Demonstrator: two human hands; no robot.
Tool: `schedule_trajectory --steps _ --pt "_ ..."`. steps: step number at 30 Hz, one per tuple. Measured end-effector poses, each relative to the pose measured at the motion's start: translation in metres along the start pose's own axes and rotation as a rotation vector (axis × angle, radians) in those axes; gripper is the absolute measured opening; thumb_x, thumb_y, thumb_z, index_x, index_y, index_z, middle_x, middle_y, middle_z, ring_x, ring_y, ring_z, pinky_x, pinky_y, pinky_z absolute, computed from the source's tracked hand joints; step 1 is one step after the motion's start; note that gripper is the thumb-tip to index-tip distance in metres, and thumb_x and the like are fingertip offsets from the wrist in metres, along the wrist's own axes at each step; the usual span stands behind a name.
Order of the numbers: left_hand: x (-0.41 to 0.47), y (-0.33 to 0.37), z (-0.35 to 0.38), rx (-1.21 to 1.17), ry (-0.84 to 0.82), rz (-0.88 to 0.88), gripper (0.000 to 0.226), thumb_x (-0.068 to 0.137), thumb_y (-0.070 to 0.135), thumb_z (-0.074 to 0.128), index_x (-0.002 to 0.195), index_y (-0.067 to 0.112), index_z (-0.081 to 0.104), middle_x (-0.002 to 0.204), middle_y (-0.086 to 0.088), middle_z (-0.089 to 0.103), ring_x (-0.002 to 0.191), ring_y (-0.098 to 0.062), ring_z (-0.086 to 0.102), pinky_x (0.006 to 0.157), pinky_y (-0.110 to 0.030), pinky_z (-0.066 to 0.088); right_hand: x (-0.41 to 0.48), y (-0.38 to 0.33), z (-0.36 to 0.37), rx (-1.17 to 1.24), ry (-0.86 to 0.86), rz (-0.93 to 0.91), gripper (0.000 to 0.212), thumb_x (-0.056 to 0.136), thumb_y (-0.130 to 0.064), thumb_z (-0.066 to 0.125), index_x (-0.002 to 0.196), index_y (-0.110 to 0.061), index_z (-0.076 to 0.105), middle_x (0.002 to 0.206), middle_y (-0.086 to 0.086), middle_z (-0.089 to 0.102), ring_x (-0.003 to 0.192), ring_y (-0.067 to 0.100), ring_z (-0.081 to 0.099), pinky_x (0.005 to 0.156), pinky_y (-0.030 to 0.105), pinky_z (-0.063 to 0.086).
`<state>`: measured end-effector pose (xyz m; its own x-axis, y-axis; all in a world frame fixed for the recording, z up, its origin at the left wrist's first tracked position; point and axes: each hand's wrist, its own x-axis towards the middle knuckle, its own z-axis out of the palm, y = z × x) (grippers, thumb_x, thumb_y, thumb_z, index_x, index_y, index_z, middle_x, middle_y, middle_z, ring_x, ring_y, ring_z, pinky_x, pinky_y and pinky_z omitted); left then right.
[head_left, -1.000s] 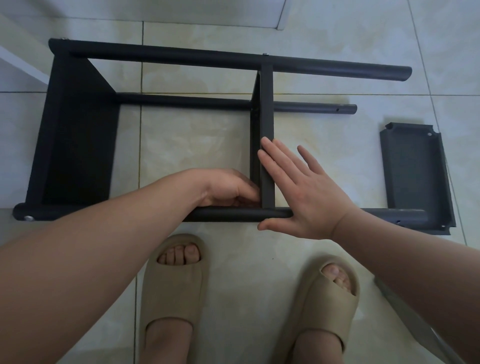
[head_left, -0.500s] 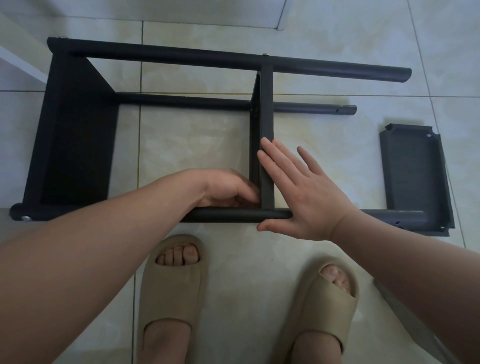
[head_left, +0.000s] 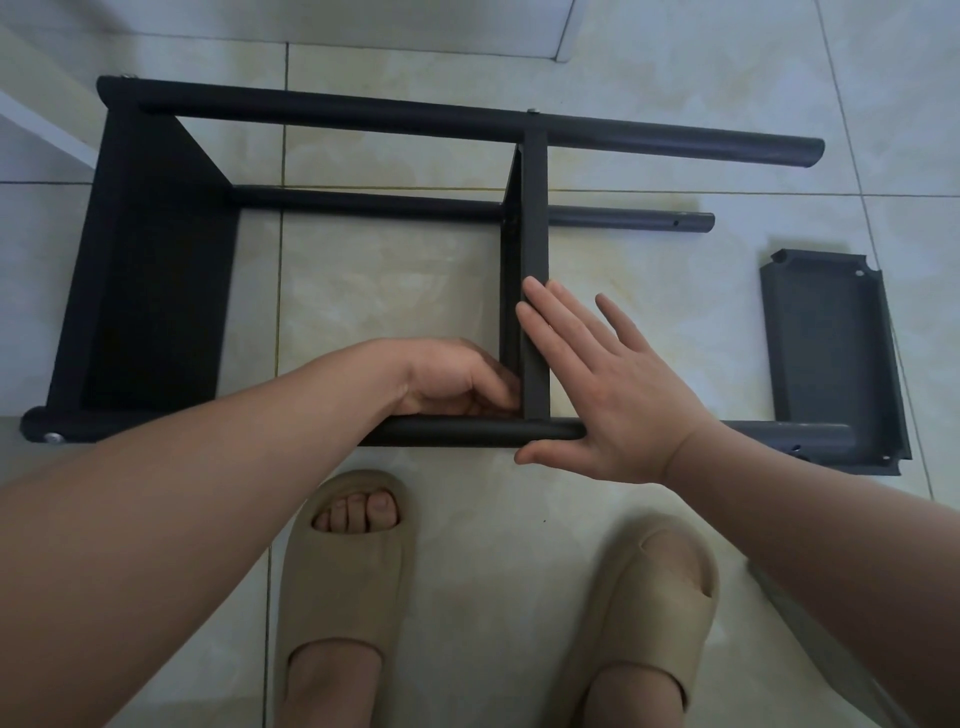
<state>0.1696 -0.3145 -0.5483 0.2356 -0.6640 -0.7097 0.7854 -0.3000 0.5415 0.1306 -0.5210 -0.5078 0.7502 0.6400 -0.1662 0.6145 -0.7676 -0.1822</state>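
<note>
I look first at the middle shelf (head_left: 535, 249) of the black rack (head_left: 150, 270), which lies on its side in the middle of the frame. It meets the front tube (head_left: 467, 431) just above the center.

Almost nothing has changed in the last second. My right hand (head_left: 608, 395) stays flat, fingers straight, pressing on the shelf edge and the tube at that corner. My left hand (head_left: 457, 379) stays tucked in on the left side of the same corner. Its fingers are curled in, but I cannot tell if they pinch something small or only touch the metal. The rack has not moved either.

I think this means the corner is still being joined, and the right hand only keeps the parts from sliding.

A loose shelf (head_left: 831, 353) lies at the right of the frame, with its lower edge touching the end of the front tube. I think it goes on later.

It all rests on a floor (head_left: 389, 291) of pale shiny tiles. Two tan slippers (head_left: 345, 566) stand at the bottom. A white wall (head_left: 363, 21) runs along the top.
</note>
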Motion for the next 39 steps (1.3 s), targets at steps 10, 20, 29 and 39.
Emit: schedule_trajectory --steps 10,20,29,39 --pt "0.0015 -0.0006 0.0030 0.048 0.068 0.020 0.021 0.091 -0.004 0.053 0.108 -0.007 0.065 0.073 -0.008 0.068 0.065 -0.015 0.067 0.065 -0.023 0.055 0.0000 0.0001 0.0007 0.007 0.007 -0.001 0.115 0.083 -0.086 0.038 0.161 -0.006 0.014 0.170 0.008 0.002 0.157 0.024 0.002 0.123 0.057 0.017" --pt "0.0023 -0.0014 0.0030 0.085 0.080 0.026 0.014 0.092 0.001 0.057 0.097 0.003 0.070 0.081 -0.008 0.074 0.073 -0.017 0.071 0.068 -0.025 0.057 0.0001 0.0001 0.0019 0.011 0.021 -0.005 0.114 0.084 -0.086 0.038 0.161 -0.006 0.014 0.170 0.008 0.003 0.157 0.025 0.003 0.123 0.057 0.018" --pt "0.0004 0.0008 0.0009 0.039 -0.006 -0.062 0.022 0.093 0.005 0.050 0.104 0.003 0.069 0.088 -0.009 0.072 0.082 -0.020 0.067 0.085 -0.033 0.050 -0.0001 0.0005 0.0010 0.006 0.013 -0.004 0.114 0.084 -0.086 0.038 0.162 -0.006 0.014 0.170 0.008 0.002 0.157 0.024 0.001 0.124 0.056 0.017" --pt "0.0035 -0.0017 -0.0011 0.117 0.064 -0.001 0.017 0.092 0.002 0.056 0.095 0.006 0.073 0.084 -0.010 0.073 0.076 -0.020 0.070 0.076 -0.030 0.054 0.0000 0.0005 0.0014 0.011 0.018 -0.003 0.114 0.083 -0.085 0.039 0.161 -0.006 0.015 0.170 0.008 0.003 0.157 0.024 0.003 0.123 0.056 0.018"
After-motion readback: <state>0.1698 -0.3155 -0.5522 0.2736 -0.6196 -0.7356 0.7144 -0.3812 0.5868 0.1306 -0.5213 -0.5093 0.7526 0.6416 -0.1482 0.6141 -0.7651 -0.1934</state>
